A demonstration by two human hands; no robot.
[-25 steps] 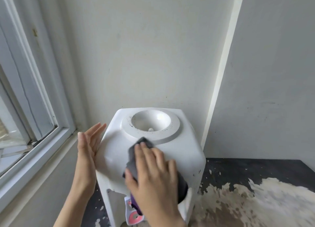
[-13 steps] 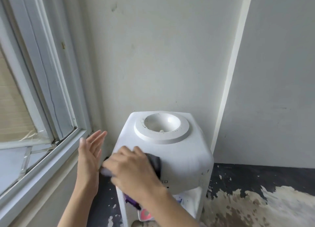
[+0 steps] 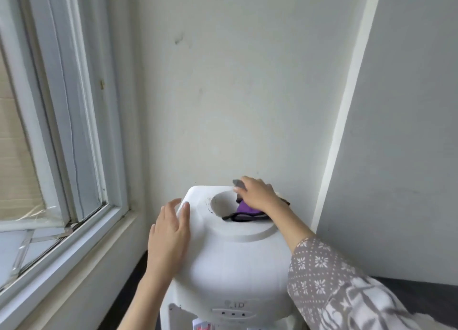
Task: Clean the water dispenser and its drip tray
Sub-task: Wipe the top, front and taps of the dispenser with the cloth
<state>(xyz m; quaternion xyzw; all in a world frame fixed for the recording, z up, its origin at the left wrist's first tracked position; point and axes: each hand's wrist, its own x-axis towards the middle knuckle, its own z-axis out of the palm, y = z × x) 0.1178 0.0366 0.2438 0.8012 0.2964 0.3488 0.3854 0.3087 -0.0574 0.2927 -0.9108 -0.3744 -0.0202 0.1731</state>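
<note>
A white water dispenser [image 3: 230, 262] stands in the corner, its round bottle well at the top. My right hand [image 3: 257, 193] reaches over the far rim of the well and presses a grey and purple cloth [image 3: 244, 210] into it; the fingers curl over the cloth. My left hand [image 3: 171, 230] lies flat against the dispenser's upper left side, fingers straight. The drip tray is out of sight below the frame.
A window with a white frame [image 3: 74, 156] and sill runs along the left. A pale wall [image 3: 235, 82] stands right behind the dispenser, another wall [image 3: 409, 156] at the right. A dark floor [image 3: 421, 285] shows at the lower right.
My right hand has carried the cloth from the dispenser's front up to the bottle well at the top. My left hand now rests on the left side. The camera has moved closer.
</note>
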